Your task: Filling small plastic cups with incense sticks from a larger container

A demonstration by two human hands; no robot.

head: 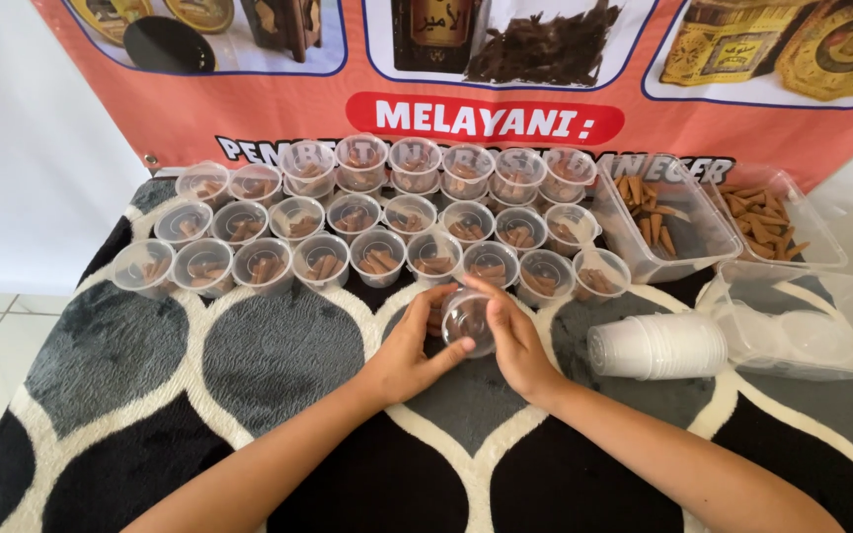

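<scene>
While both hands meet at mid-rug, the small clear round plastic cup (468, 320) sits directly btwn them, tipped so its mouth faces the camera, axis pointing up and toward the person. Left hand (409, 350) cups its left side w/ thumb under the rim; right hand (517, 341) wraps the right side, fingers curled on the wall. Both equally near. Rows of filled clear cups (377, 232) lie just beyond; stack of white lids (656, 346) to the right.

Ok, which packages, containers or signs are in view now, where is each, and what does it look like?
Banner: back wall, orange-red, white photo panels.
Filled cups: rows behind hands, small clear round, brown pieces.
Held cup: clear, between left hand and right hand.
Two tubs: right rear, clear rectangular, brown sticks.
Lid stack: right, lying sideways.
</scene>
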